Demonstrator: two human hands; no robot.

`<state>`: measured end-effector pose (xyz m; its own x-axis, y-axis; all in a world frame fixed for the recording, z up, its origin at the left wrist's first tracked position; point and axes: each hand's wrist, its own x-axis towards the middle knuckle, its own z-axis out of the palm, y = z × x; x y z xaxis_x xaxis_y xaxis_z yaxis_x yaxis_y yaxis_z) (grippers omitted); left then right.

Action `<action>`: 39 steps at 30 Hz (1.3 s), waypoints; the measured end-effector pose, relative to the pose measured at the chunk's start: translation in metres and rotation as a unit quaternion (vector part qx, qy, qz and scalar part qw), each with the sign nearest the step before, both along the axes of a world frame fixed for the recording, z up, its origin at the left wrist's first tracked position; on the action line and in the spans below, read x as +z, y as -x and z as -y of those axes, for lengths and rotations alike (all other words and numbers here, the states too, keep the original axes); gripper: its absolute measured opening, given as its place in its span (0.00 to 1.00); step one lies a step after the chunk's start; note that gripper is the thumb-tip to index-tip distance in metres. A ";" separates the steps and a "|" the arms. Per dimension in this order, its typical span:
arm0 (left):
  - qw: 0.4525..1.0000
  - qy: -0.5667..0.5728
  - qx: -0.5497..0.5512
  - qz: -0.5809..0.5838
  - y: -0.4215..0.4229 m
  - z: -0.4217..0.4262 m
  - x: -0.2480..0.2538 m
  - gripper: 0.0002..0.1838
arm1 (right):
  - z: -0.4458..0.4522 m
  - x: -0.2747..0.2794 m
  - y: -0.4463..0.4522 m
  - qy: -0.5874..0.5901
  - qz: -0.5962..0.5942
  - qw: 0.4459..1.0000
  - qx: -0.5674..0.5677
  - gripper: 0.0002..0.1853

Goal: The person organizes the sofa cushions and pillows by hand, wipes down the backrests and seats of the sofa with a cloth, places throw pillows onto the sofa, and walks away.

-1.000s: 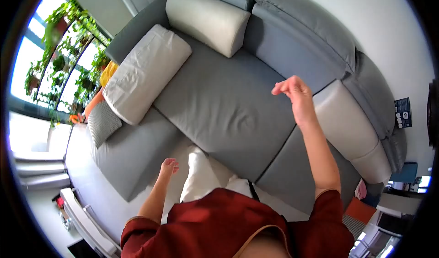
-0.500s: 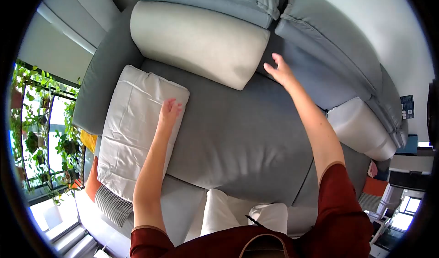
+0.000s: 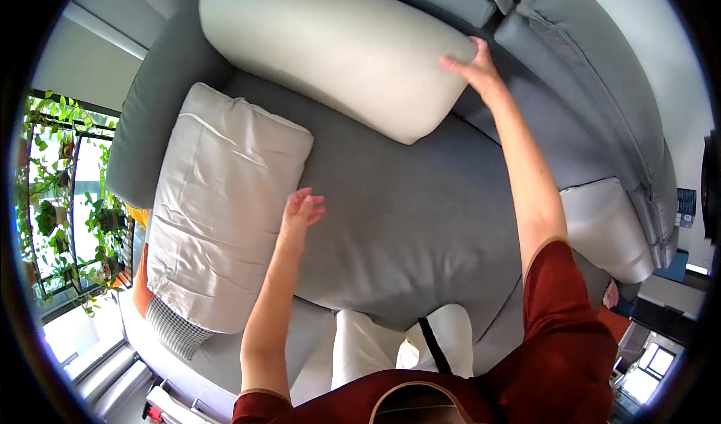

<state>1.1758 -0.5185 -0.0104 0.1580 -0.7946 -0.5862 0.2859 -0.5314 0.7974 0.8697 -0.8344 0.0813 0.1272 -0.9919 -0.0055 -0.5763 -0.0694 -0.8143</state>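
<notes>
A long cream bolster [image 3: 330, 45] lies along the back of the grey sofa [image 3: 390, 214]. My right hand [image 3: 477, 71] is at the bolster's right end, thumb and fingers spread over its edge; whether it presses on it I cannot tell. Over the seat, just right of the wrinkled white pillow [image 3: 225, 199], hovers my left hand [image 3: 302, 210], fingers parted and slightly curled, holding nothing. The pillow lies at the sofa's left side, beside the armrest [image 3: 150, 131].
Grey back cushions [image 3: 601, 63] line the upper right. Another cream cushion [image 3: 610, 225] rests at the right. A checked cushion [image 3: 174, 330] sits at the lower left, near potted plants [image 3: 52, 214] by the window.
The view has come closer to the bolster. My right hand has reached the bolster's right end. My left hand has moved from over the pillow to over the seat beside it.
</notes>
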 end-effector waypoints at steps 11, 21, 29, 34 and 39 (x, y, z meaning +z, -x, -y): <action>0.965 0.134 0.066 -0.217 0.028 0.138 0.018 0.46 | -0.138 0.008 -0.027 0.243 0.091 0.965 0.044 0.23; 0.965 0.043 0.104 -0.239 0.098 0.153 0.051 0.42 | -0.121 0.024 0.013 0.242 0.171 0.955 -0.034 0.08; 0.993 0.018 -0.022 -0.113 0.220 0.108 0.096 0.46 | -0.182 0.014 0.312 0.165 0.084 0.962 -0.201 0.07; 0.980 -0.020 -0.107 -0.165 0.291 0.141 0.037 0.53 | -0.213 -0.021 0.502 0.158 0.086 0.921 -0.346 0.06; 0.970 0.019 -0.163 -0.178 0.350 0.124 -0.056 0.63 | -0.264 -0.002 0.460 0.236 0.012 0.859 -0.454 0.16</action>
